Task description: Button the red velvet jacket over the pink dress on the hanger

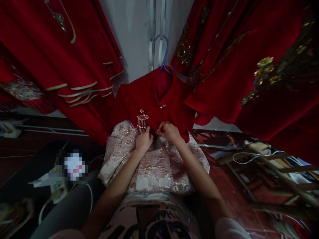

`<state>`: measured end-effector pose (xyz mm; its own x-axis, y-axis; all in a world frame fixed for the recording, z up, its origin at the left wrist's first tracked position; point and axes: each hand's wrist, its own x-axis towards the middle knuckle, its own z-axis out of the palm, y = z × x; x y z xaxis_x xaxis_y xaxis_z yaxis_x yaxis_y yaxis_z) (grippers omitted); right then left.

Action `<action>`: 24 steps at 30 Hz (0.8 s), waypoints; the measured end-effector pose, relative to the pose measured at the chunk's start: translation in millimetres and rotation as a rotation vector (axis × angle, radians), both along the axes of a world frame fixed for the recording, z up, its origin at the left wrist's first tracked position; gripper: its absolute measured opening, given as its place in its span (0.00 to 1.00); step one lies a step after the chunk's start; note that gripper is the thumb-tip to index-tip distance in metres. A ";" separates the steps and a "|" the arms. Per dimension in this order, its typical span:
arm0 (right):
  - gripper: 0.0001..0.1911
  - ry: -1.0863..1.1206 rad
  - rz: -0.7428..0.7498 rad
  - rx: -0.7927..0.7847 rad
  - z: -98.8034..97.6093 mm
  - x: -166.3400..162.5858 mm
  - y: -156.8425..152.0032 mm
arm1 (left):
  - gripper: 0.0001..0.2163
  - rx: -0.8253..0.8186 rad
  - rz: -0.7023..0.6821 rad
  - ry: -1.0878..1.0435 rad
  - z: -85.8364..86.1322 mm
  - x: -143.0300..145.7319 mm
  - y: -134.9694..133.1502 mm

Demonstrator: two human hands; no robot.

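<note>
A red stand-collar jacket (129, 91) hangs in front of me on a blue hanger (166, 49). Its front carries a gold-and-pearl tassel brooch (142, 121) and a small pearl fastener (162, 106) below the collar. Just under the brooch, my left hand (144, 139) pinches the jacket's front near its lower edge. Opposite it, my right hand (170, 132) is closed at another beaded fastener (158, 131), fingertips against the red cloth. Pale pink brocade fabric with metallic thread (152, 166) spreads below both hands; whether it joins the jacket is unclear.
Red garments with pale piping (82, 66) hang at left, and red garments with gold sequins (224, 66) at right. A white power strip (58, 189) with cables lies at lower left. Wooden rack bars (279, 169) and a looped white cable stand at right on the reddish floor.
</note>
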<state>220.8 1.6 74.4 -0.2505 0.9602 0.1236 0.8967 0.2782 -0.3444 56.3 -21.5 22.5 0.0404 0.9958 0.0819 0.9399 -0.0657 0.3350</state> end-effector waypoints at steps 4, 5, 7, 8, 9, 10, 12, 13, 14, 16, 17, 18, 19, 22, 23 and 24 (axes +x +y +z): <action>0.10 0.008 0.028 0.024 -3.8 4.9 4.1 | 0.20 0.026 -0.021 0.203 1.0 -7.8 7.4; 0.09 0.034 0.048 0.019 -4.2 7.4 5.1 | 0.20 0.034 -0.022 0.233 1.4 -10.1 9.6; 0.08 0.107 0.094 -0.015 -5.3 12.7 7.7 | 0.19 0.053 -0.019 0.265 2.1 -14.2 13.5; 0.09 0.146 0.120 -0.041 -6.1 15.1 9.3 | 0.18 0.066 -0.018 0.268 2.3 -16.0 15.0; 0.09 0.184 0.144 -0.067 -7.3 17.4 11.0 | 0.17 0.079 -0.018 0.262 2.3 -17.5 16.1; 0.09 0.219 0.168 -0.091 -8.8 19.4 13.0 | 0.15 0.094 -0.019 0.251 2.2 -18.9 16.7; 0.09 0.290 0.214 -0.119 -12.4 22.5 17.1 | 0.13 0.126 -0.019 0.210 1.4 -21.3 16.9; 0.09 0.328 0.234 -0.123 -14.2 23.6 19.2 | 0.12 0.148 -0.020 0.171 0.8 -22.5 16.4; 0.09 0.367 0.250 -0.123 -15.9 24.3 21.1 | 0.11 0.179 -0.026 0.114 -0.1 -23.6 15.7; 0.08 0.442 0.253 -0.111 -18.8 24.4 24.2 | 0.09 0.253 -0.062 -0.068 -2.7 -25.9 13.5; 0.08 0.477 0.240 -0.102 -20.1 23.6 25.3 | 0.08 0.285 -0.085 -0.188 -4.6 -26.9 12.3; 0.08 0.509 0.230 -0.100 -21.6 22.1 26.0 | 0.07 0.304 -0.104 -0.313 -6.9 -27.7 11.1; 0.09 0.541 0.228 -0.107 -23.4 19.9 26.4 | 0.07 0.308 -0.118 -0.432 -9.7 -28.4 10.0; 0.10 0.645 0.271 -0.166 -31.6 9.2 26.5 | 0.07 0.256 -0.112 -0.693 -19.3 -29.0 8.1; 0.11 0.680 0.280 -0.174 -35.0 5.0 26.4 | 0.07 0.239 -0.105 -0.743 -22.4 -28.9 7.9; 0.11 0.709 0.277 -0.168 -38.3 0.8 26.3 | 0.07 0.229 -0.097 -0.781 -25.1 -28.6 8.0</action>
<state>221.6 27.9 36.0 -0.3994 0.8943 0.2019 0.3523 0.3531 -0.8667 27.6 -13.5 -2.6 -0.0278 0.9459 0.3232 0.4277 -0.2810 0.8591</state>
